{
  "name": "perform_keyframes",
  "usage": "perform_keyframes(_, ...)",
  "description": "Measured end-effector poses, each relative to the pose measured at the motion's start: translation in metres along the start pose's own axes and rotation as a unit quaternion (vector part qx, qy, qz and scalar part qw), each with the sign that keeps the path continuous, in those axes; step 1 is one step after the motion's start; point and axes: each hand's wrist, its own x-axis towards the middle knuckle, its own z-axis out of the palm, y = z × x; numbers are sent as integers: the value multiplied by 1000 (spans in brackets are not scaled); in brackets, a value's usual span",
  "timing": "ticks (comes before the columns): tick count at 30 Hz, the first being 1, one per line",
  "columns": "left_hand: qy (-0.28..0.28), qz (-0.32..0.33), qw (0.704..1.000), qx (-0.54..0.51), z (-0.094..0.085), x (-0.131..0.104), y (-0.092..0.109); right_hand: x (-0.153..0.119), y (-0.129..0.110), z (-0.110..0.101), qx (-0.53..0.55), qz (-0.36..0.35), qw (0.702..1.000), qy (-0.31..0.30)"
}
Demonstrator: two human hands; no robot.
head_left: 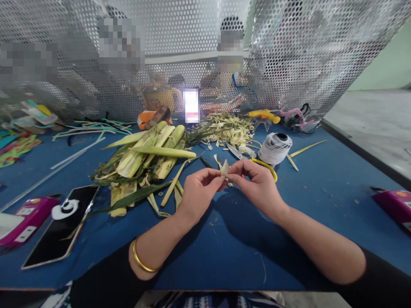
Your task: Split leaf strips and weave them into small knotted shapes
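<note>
A small pale piece of corn husk [225,167] is pinched between the fingertips of both hands above the blue table. My left hand [201,188] closes on it from the left, thumb against index finger. From the other side my right hand [255,185] grips the same piece. Just behind the right hand lie scissors with yellow handles [269,167], partly hidden, blades pointing back left. A spool of white thread [275,148] stands beyond them. To the left is a heap of green and yellow corn husks [150,156].
Shredded husk strips [229,130] are piled at the back, near a yellow glue gun [265,115]. A dark tablet [64,226] and a magenta case [30,220] lie left; another magenta object [394,207] is far right. A perforated screen [192,72] borders the table, with people behind.
</note>
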Motion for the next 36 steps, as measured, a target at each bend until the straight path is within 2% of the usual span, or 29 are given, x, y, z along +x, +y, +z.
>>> perform_keyframes(4, 1, -13, 1000, 0, 0, 0, 0, 0, 2, -1, -30, -15, 999, -3)
perform_keyframes(10, 4, -61, 996, -58, 1, 1, 1, 0, 7, -5, -155, -168, 973, -41)
perform_keyframes(15, 0, -78, 995, -64, 1, 1, -1, 0, 8, -6, -167, -204, 963, -53)
perform_keyframes(20, 2, -83, 994, -78, 0, 1, -1, 0, 7, -5, -151, -177, 971, -47)
perform_keyframes(26, 17, -16, 1000, -8, 0, 0, 1, 0, 5, -2, -52, -67, 996, -27)
perform_keyframes(30, 17, 20, 999, 43, 0, -1, 2, 0, 5, 0, 5, 10, 1000, -14)
perform_keyframes(36, -1, 42, 998, 56, -1, -2, 3, 2, 6, -2, 41, 49, 998, -18)
